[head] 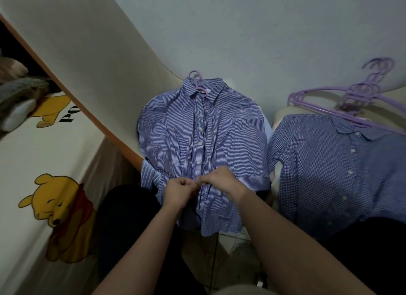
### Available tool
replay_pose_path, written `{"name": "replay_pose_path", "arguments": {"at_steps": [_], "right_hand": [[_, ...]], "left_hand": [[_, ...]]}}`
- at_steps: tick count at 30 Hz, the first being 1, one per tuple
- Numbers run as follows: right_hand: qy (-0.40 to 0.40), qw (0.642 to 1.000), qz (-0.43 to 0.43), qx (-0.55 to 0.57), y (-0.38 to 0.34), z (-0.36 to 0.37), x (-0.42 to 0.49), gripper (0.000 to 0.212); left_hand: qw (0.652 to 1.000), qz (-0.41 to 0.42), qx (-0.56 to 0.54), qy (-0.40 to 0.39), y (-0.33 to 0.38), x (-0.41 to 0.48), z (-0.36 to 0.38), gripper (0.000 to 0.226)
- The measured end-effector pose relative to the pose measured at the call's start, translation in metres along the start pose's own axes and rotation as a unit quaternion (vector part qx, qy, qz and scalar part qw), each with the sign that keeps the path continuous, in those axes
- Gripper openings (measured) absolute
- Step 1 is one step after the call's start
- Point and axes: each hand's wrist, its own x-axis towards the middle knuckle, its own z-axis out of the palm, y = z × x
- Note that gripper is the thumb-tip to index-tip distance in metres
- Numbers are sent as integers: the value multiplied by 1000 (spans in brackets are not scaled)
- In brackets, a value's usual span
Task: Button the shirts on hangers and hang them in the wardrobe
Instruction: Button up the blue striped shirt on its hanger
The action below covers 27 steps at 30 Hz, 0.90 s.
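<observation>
— Where are the hands?

— Close together, knuckles almost touching. The left hand [181, 190] and the right hand [219, 180] each have curled fingers pinching the front opening of the striped shirt [175, 130], low on its button line.

— And how does the shirt lie?

— Flat, front up, on a pale surface right in front of the person. Its long axis runs straight away from them: collar at the far end, hem at the near end, short sleeves spread to either side. The row of white buttons above the hands looks fastened; below the hands I cannot tell.

— Is it on a hanger?

— Yes, a purple hanger [194, 75]; its hook sticks out past the collar, pointing away.

— What lies around it?

— A paler striped garment [149, 174] shows from under its left edge. To the right, just beside it, lies a checked shirt [329, 163], collar turned to the far right, with spare hangers [362, 92] stacked across its collar end. On the left is a bear-print sheet [33, 154].
</observation>
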Motion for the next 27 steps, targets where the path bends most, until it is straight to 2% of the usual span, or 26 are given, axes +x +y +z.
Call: {"name": "replay_pose_path", "arguments": {"at_steps": [4,6,13,16,18,20,23,25,27], "right_hand": [[8,999,17,-29,-2,3,4,39],[2,1000,21,-22,-2,4,9,41],[9,999,43,-14,-7,4,3,26],[4,1000,21,-20,-4,0,-1,38],[7,999,-5,-46,-1,-1,-3,28],[21,996,-36,-77,1,1,-6,22],[18,991,-77,-104,5,1,-10,22],[19,980,-126,-151,7,-2,-18,10],[39,964,-168,-204,15,-2,-22,16]], "left_hand": [[1000,22,-9,-8,0,-5,-2,24],[999,23,-22,-16,1,-8,-3,18],[997,-17,-35,-60,10,-7,-7,16],[998,-29,-28,-53,14,-6,-6,17],[998,-30,-21,-50,14,-7,-5,16],[999,-15,8,-35,10,-7,-6,13],[993,62,100,-7,-1,-10,-9,10],[976,111,189,7,-8,-16,-9,11],[950,138,280,24,-15,-24,-6,21]]}}
